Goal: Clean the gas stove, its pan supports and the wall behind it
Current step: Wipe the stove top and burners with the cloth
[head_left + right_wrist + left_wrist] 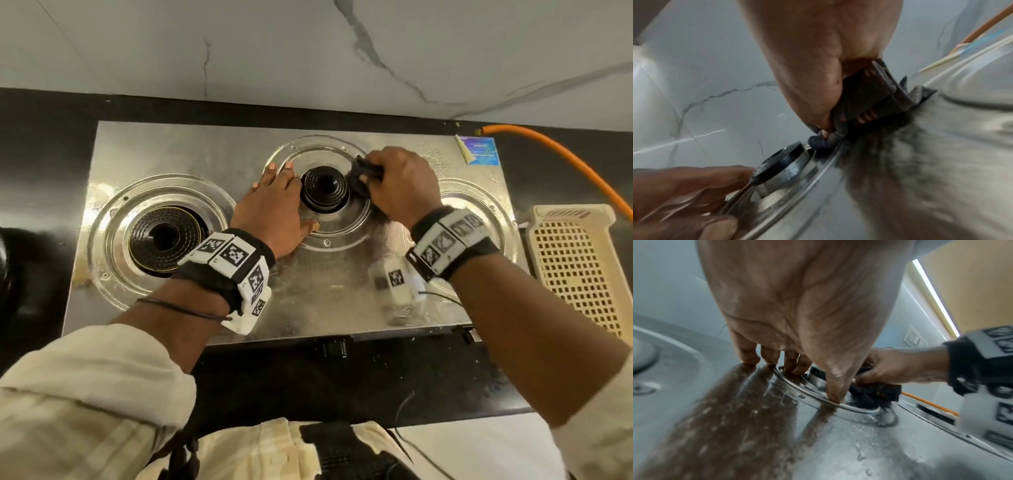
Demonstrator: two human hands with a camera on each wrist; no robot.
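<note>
There's one steel gas stove (191, 150) with three burner rings, but only two black burners (324, 189) actually show, the third's hidden by an arm. One dark cloth (363, 178), one orange hose (555, 150), one cream basket (579, 263), two hands (274, 209), one blue sticker (479, 150).

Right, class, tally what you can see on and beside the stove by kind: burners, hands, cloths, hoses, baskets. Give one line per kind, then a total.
Burners in view: 2, middle burner and left burner; a third dish is hidden by the right arm.
Hands: 2, left hand and right hand.
Dark cloths: 1, cloth.
Orange hoses: 1, hose.
Cream baskets: 1, basket.
Total: 7.
</note>
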